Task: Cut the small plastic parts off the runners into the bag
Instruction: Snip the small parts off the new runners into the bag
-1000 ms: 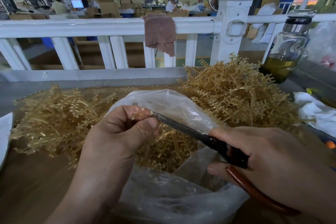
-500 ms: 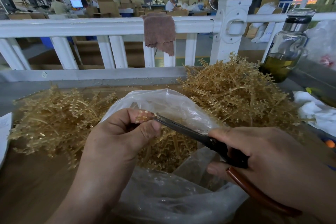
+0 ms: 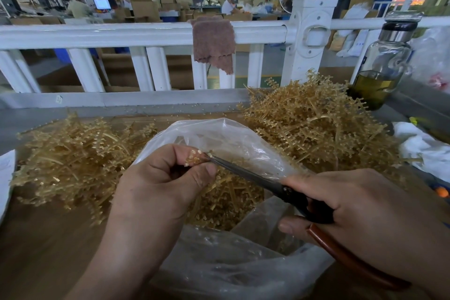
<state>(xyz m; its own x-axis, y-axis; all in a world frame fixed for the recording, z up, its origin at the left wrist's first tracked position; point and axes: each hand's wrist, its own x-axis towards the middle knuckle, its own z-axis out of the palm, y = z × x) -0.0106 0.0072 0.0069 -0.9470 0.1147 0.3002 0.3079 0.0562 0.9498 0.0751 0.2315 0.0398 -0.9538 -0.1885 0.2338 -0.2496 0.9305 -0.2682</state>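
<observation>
A short amber plastic runner studded with small parts (image 3: pixel 194 157) is pinched between thumb and curled fingers of the left hand (image 3: pixel 155 185) above the open mouth of the clear plastic bag (image 3: pixel 226 260) at the table's near edge. The right hand (image 3: pixel 360 214) grips black-bladed, brown-handled scissors (image 3: pixel 280 190), whose tips touch the runner. Heaps of amber runners (image 3: pixel 316 124) fill the brown table (image 3: pixel 39 246) toward its far edge, either side of the bag.

Centre frame: left grip (image 3: pixel 158 185), fingers curled, thumb and forefinger pinching runner piece (image 3: pixel 194 160); forearm enters from lower left. Lower right: right grip (image 3: pixel 365 214), back of hand up, fingers curled round scissors (image 3: pixel 246 172) handles.
</observation>
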